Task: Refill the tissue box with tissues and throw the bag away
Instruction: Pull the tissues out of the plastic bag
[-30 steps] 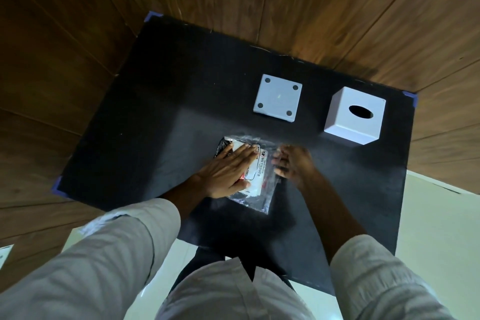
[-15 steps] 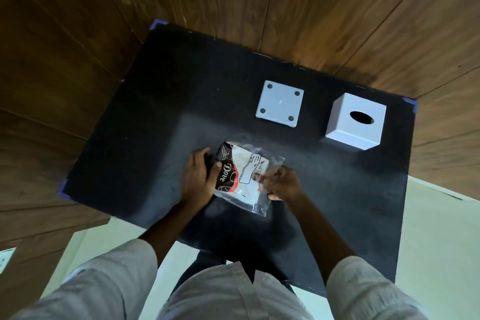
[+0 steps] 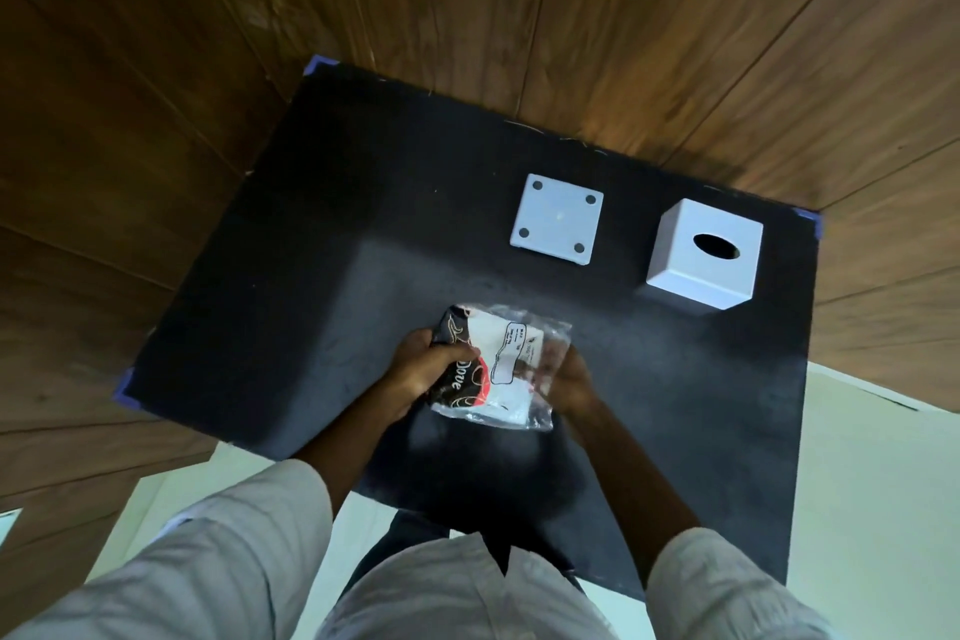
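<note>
A clear plastic bag of tissues (image 3: 501, 369) with dark and red print is held just above the black mat (image 3: 322, 276), near its front middle. My left hand (image 3: 423, 369) grips the bag's left edge. My right hand (image 3: 563, 379) grips its right edge, partly seen through the plastic. The white cube tissue box (image 3: 704, 257) with an oval slot stands at the back right. Its white square base plate (image 3: 557, 219), with a dark dot at each corner, lies flat to the left of the box.
The mat covers a table set against wood-panelled walls (image 3: 467, 16). Blue tape (image 3: 124, 395) marks the mat's corners. Pale floor (image 3: 872, 483) shows at the right and below the table's front edge. My grey sleeves fill the bottom of the view.
My left hand went from lying flat on the bag to gripping its left edge. My right hand took hold of the right edge. Both hands have lifted the bag slightly.
</note>
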